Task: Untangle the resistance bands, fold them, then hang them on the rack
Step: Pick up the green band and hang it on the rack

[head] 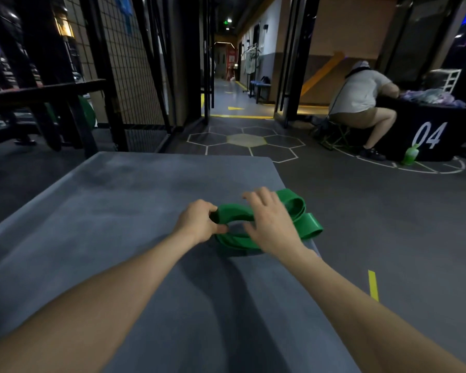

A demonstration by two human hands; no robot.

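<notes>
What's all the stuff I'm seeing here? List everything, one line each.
band: one, green, coiled on the table's right edge, part overhanging
table: one, grey top, in front of the wearer
floor: dark grey, white hexagon lines and yellow marks
mesh wall: one, black, far left
corridor: one, dim, straight ahead
seated person: one, white top, far right, bent over a counter
counter: one, black, marked 04, far right
bottle: one, green, on the floor by the counter
left hand: one, pinching the band's left end
right hand: one, fingers spread over the band
</notes>
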